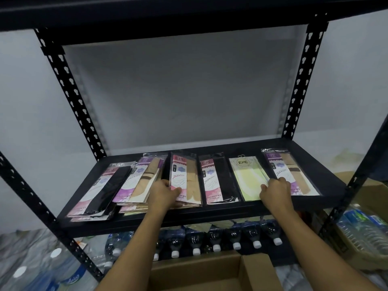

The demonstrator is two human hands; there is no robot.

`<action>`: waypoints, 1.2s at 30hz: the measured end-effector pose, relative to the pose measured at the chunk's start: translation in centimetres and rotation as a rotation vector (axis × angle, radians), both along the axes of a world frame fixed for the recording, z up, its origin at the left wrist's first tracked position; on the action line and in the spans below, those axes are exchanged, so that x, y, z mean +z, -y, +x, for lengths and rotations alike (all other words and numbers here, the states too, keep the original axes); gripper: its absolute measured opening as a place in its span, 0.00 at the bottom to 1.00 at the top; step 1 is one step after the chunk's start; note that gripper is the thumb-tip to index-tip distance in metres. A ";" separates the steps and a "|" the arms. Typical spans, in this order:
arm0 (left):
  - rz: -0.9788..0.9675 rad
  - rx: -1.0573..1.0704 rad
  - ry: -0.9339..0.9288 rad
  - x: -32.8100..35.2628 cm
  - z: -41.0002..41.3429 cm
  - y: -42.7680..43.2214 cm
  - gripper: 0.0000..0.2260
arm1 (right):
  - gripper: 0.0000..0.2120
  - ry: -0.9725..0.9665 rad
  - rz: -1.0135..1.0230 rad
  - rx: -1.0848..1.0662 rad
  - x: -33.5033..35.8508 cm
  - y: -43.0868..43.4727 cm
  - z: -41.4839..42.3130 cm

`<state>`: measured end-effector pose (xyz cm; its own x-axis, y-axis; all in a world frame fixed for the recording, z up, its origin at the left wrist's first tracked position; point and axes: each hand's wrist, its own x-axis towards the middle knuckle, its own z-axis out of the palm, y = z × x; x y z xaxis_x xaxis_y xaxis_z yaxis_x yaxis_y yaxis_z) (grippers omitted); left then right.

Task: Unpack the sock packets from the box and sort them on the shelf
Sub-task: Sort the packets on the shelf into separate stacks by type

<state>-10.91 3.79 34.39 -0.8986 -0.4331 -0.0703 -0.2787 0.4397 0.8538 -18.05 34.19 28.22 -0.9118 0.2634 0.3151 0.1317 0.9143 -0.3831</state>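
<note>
Several sock packets lie in a row on the black shelf (pixel 231 213). From the left: a black-sock packet (pixel 102 190), a beige one on a pile (pixel 139 181), a pink-label beige pile (pixel 185 177), a black packet (pixel 219 181), a pale yellow packet (pixel 246 179) and a purple-label beige packet (pixel 294 173). My left hand (pixel 165 192) grips the near end of the pink-label beige pile. My right hand (pixel 276 191) pinches the near left edge of the purple-label packet, next to the yellow one. The open cardboard box (pixel 210 269) stands below, between my arms.
Black slotted uprights (pixel 69 97) frame the shelf, with another shelf board overhead. Under the shelf lie several water bottles (pixel 216 240) with white caps. More wrapped bottles sit at lower left (pixel 42 265), and cartons with bottles at right (pixel 361 234).
</note>
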 end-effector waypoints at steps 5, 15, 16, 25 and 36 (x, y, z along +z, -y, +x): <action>-0.451 -0.036 0.117 -0.7 -0.2 -0.3 0.13 | 0.11 0.004 -0.008 0.011 -0.1 0.0 0.0; -0.655 -0.037 0.163 -1.4 0.2 -0.8 0.20 | 0.13 -0.005 0.009 0.002 0.0 0.2 0.3; -0.651 -0.045 0.162 -1.4 0.2 -0.8 0.21 | 0.13 -0.005 0.009 0.000 0.0 0.2 0.3; -0.598 -0.037 0.099 -1.3 0.7 -0.7 0.21 | 0.13 0.001 -0.057 -0.007 0.9 0.6 1.3; -0.454 0.026 -0.265 0.1 3.1 0.6 0.15 | 0.14 -0.162 -0.237 0.150 3.2 3.2 3.3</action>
